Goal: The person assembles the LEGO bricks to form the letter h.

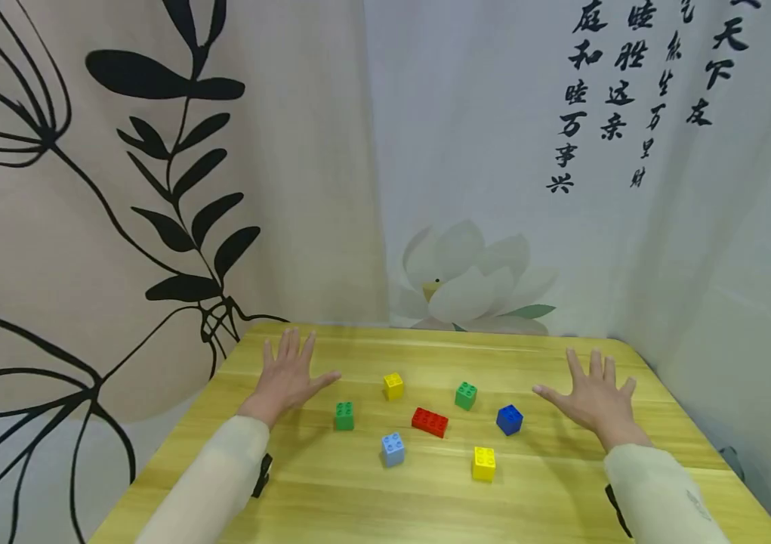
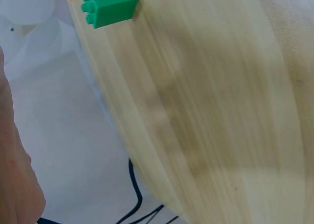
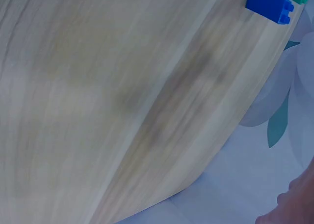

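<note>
My left hand (image 1: 286, 379) is spread over the left of the table, fingers straight and holding nothing. Closest to it is a green brick (image 1: 344, 416), which the left wrist view shows as a green block (image 2: 114, 5). On the right, my other hand (image 1: 596, 397) is also spread, its thumb toward a dark blue brick (image 1: 510, 420); the right wrist view has that blue brick (image 3: 267, 5) in its top corner. Between the hands lie a red brick (image 1: 430, 422), a light blue brick (image 1: 393, 449), a second green brick (image 1: 466, 395), a yellow brick (image 1: 393, 386) and a nearer yellow brick (image 1: 483, 463).
The wooden table (image 1: 331, 506) has its far edge against a curtain (image 1: 310, 189) printed with plants, a lotus and writing. Dark bands (image 1: 262, 476) show at the cuffs of both pale sleeves (image 1: 211, 483).
</note>
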Demonstrator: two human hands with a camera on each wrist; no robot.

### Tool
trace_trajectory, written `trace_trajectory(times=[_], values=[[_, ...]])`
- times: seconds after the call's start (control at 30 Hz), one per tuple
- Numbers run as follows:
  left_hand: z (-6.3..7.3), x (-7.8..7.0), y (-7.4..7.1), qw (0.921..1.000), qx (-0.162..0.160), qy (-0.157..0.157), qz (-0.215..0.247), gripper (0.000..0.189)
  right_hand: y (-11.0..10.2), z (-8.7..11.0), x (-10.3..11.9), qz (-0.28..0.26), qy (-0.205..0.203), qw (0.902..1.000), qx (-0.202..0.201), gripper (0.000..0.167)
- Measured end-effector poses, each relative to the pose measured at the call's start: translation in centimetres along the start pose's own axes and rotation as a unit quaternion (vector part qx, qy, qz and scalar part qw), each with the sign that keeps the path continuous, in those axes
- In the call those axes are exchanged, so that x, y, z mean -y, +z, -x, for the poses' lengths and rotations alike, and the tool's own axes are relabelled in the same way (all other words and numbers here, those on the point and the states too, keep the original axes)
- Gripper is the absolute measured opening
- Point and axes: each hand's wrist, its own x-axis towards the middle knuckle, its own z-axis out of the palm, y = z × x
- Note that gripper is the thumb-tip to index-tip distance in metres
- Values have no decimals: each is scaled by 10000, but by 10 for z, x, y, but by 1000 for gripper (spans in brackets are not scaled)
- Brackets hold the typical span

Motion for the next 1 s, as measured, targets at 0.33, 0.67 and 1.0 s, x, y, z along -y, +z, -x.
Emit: trace_trajectory(times=[0.33, 0.67, 1.0], values=[[-12, -14, -18, 9994, 90, -16, 320, 104, -9, -8, 23, -315, -74, 9995, -29, 113], [-18, -27, -25, 9969, 94, 68, 783, 104, -11, -16, 53, -654, -236, 9975, -82, 109], [-21, -34, -27, 9909, 346, -144, 1295, 106, -4, -20, 81, -1202, -250, 9924, 4, 104]])
